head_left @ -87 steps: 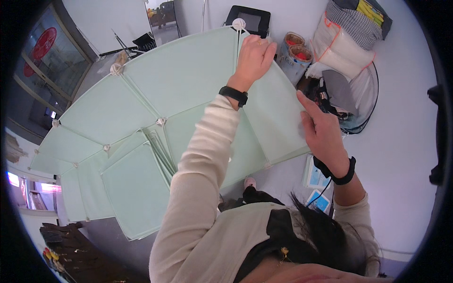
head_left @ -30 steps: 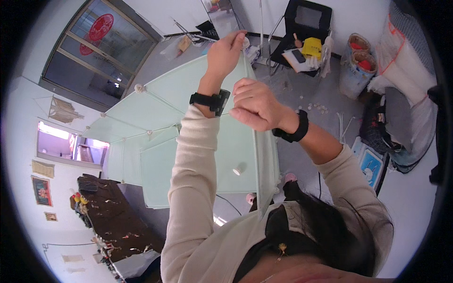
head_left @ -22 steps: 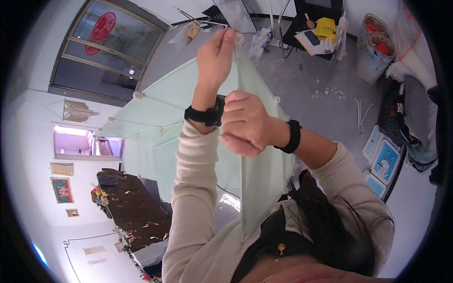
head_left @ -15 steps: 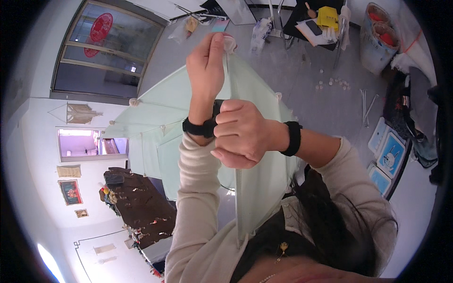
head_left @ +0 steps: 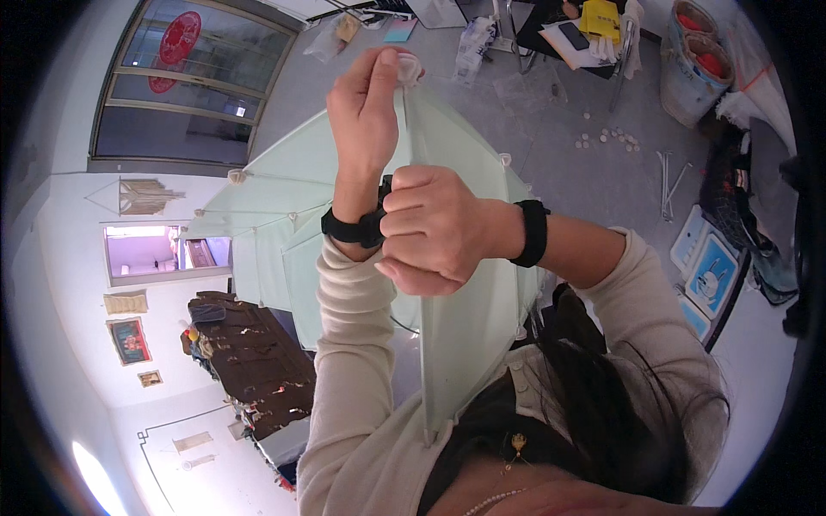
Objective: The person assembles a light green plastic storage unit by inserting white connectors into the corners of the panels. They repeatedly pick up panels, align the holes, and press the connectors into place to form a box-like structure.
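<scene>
The grey floor point(head_left: 551, 120) fills the upper part of the view, with a glazed door point(head_left: 185, 95) at the upper left and a dark bench point(head_left: 249, 370) strewn with small things at the lower left. Over the floor hangs the largest thing in hand, a pale green panelled cover point(head_left: 469, 335) with thin ribs and white caps at the joints, much like a folding tent or net. One folded section runs as a long strip from the top, between the arms, down to the person's chest; its long axis is near vertical in the view. The other panels fan out to the left, behind the left forearm.

A chair point(head_left: 576, 39) with a yellow item and papers stands at the top, two buckets point(head_left: 697, 60) to its right, and blue-and-white flat boxes point(head_left: 710, 279) at the right edge.

The left hand point(head_left: 366, 103) is raised highest, fingers closed in a pinch on the white cap point(head_left: 409, 67) at the cover's top end. The right hand point(head_left: 434, 228) sits just below it, curled into a fist against the left wrist and its black wristband point(head_left: 353, 228). It appears to grip the folded strip or a rib, though its fingers hide what lies inside. So the cover's long strip lies straight below both hands, and the right hand is nearer its middle.
</scene>
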Motion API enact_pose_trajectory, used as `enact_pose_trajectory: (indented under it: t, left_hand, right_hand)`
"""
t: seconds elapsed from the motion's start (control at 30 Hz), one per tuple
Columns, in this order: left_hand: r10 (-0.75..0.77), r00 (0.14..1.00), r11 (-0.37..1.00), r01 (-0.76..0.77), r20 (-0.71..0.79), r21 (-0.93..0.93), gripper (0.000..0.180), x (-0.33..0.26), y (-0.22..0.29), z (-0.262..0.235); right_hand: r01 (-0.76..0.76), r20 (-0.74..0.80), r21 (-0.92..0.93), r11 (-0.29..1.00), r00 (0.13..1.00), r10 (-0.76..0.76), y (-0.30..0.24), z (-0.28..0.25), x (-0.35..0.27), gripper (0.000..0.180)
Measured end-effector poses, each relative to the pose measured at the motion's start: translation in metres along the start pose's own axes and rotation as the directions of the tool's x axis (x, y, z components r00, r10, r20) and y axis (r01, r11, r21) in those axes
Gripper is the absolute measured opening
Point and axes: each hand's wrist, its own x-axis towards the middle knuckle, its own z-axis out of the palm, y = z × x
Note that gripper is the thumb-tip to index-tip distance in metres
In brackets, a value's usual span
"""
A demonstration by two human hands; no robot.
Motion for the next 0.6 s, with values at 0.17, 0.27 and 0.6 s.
enact_pose_trajectory:
  t: [0.17,0.27,0.6]
  left_hand:
    - [0.044,0.999,0.999,-0.044,-0.014,0.024,0.034,-0.001,-0.003,0.001]
    - [0.02,1.0,0.999,-0.019,-0.006,0.031,0.034,0.001,-0.008,0.001]
    - [0.301,0.951,0.952,-0.303,0.072,0.029,0.035,0.003,-0.01,-0.015]
  right_hand:
    - [0.01,0.014,0.001,1.0,1.0,-0.01,0.0,0.001,-0.002,0.028]
    - [-0.012,0.034,0.028,1.0,0.999,0.011,0.001,-0.001,0.001,0.023]
    - [-0.167,0.155,-0.056,0.984,0.972,0.173,-0.021,-0.032,0.002,0.012]
